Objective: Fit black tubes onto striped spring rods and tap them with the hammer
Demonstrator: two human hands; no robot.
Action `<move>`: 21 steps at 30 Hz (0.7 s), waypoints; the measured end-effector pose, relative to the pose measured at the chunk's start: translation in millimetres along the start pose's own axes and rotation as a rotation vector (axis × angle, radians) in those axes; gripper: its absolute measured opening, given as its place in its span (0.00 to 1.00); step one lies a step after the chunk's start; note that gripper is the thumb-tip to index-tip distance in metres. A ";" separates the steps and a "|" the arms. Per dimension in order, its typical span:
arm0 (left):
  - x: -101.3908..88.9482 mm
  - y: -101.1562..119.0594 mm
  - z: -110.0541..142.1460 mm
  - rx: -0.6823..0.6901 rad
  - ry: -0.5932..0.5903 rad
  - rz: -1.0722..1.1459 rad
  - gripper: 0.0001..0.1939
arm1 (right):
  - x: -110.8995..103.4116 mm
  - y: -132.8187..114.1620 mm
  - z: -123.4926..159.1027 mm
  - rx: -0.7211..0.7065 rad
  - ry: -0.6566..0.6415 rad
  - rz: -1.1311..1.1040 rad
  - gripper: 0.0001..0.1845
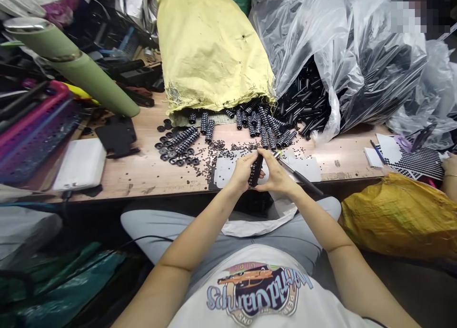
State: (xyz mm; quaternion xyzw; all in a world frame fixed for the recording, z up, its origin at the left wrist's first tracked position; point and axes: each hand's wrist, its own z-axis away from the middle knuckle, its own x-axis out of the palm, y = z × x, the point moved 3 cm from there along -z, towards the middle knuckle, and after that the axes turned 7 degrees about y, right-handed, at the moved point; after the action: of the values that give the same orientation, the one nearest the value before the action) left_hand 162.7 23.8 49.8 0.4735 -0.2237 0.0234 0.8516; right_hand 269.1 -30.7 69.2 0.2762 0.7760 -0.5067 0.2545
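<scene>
Close to the table's front edge, my left hand and my right hand are both closed on one dark cylinder with light dots, held roughly upright between them. Its kind is hard to make out. Several similar dotted black cylinders spill from the yellow sack behind my hands. A pale sheet lies beneath, with many tiny black rings scattered over it and the table. Beside my right hand rests a pen-like tool with a dark handle. Round black caps sit to the left.
Black tubes fill a clear plastic bag at the back right. A green bottle leans at left by a white box and a purple basket. Another person's hand is at far right, above a yellow-orange sack.
</scene>
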 end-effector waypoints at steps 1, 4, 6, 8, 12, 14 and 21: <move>-2.0 -2.0 -1.2 -0.018 0.002 -0.021 0.16 | 1.7 1.4 0.2 0.015 0.000 -0.005 0.60; -9.0 -11.1 -5.7 0.024 -0.001 -0.152 0.18 | 9.7 7.7 0.5 0.043 0.001 -0.012 0.60; -13.9 -16.7 -8.0 0.238 0.020 -0.366 0.18 | 16.6 13.7 1.0 0.066 0.012 0.014 0.59; -16.7 -22.1 -8.4 0.553 0.055 -0.677 0.21 | 21.9 19.8 3.3 0.102 0.022 0.079 0.57; -18.7 -39.2 -11.6 0.955 -0.017 -1.256 0.21 | 11.6 30.4 22.5 0.201 0.037 0.314 0.48; -21.1 -45.5 -14.8 1.039 -0.113 -1.418 0.20 | -8.7 37.9 40.8 0.340 0.096 0.523 0.39; -26.8 -45.6 -18.8 1.124 -0.218 -1.533 0.22 | -60.4 45.6 84.3 0.690 0.016 0.702 0.15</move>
State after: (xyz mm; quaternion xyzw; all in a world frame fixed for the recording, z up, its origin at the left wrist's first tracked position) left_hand 156.9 18.7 -5.8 0.8304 0.1128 -0.4808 0.2578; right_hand 353.4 -103.9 50.3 0.5933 0.4247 -0.6158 0.2975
